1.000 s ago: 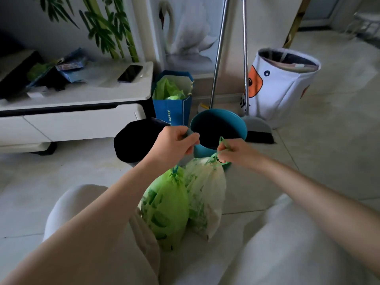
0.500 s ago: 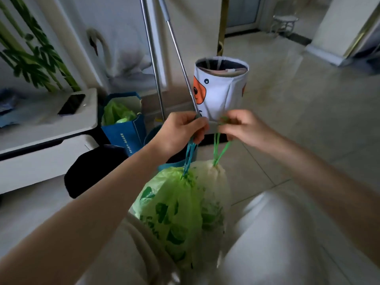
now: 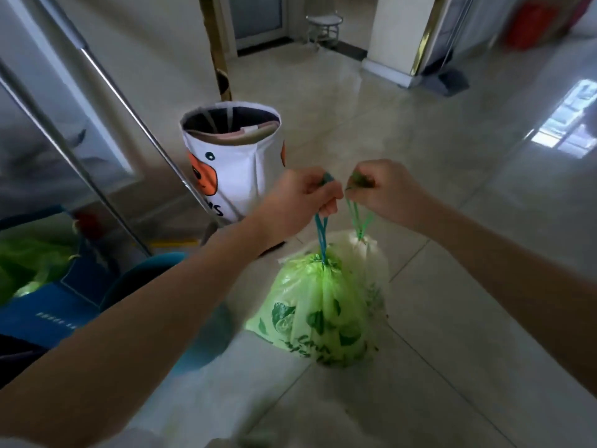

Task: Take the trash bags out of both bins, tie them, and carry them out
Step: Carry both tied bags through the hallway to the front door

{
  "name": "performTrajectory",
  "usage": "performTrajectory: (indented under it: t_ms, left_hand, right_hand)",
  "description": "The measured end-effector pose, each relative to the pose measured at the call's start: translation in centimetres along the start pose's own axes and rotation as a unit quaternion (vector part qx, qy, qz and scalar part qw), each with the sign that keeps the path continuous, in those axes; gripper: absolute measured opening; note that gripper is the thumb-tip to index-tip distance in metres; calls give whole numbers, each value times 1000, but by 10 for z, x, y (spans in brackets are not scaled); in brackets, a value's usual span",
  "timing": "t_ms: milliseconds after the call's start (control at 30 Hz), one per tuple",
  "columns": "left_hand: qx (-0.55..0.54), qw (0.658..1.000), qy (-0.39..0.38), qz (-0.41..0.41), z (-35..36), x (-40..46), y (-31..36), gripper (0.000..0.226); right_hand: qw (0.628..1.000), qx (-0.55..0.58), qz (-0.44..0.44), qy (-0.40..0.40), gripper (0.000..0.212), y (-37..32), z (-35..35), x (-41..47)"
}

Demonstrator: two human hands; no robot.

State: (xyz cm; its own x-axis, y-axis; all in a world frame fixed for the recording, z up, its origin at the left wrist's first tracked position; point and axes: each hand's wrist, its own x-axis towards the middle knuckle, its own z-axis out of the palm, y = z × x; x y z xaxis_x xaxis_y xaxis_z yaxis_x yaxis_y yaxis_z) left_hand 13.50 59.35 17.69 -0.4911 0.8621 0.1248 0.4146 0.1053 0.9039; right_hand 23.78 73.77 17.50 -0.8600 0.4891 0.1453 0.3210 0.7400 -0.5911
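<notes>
Both bags hang just right of the white fabric bin (image 3: pixel 235 163): left hand (image 3: pixel 297 202) fingers gripping the green trash bag's (image 3: pixel 316 305) drawstring, right hand (image 3: pixel 384 192) fingers gripping the pale trash bag's (image 3: pixel 371 253).

surface: pale tiled floor (image 3: pixel 452 150) | on it: white fabric basket (image 3: pixel 237 163); teal bin (image 3: pixel 142 279); blue paper bag (image 3: pixel 48 315)

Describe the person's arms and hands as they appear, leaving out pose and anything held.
Both forearms are bare, with no sleeves in view. The left hand and right hand wear no gloves; no watch, bracelet or ring shows on wrists or fingers.
</notes>
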Motion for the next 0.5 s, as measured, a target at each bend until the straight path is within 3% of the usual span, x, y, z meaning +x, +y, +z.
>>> performTrajectory:
  t_ms: [233,367,500]
  left_hand:
    - [50,996,-67,14,35,108,35,15]
    - [113,986,-116,26,39,148,99,15]
    - [138,982,-118,48,37,185,177,18]
  right_hand:
    - [996,-21,72,43,4,53,-82,50]
    - [991,-28,98,85,5,49,-159,58]
    - [988,-45,95,114,9,35,-242,55]
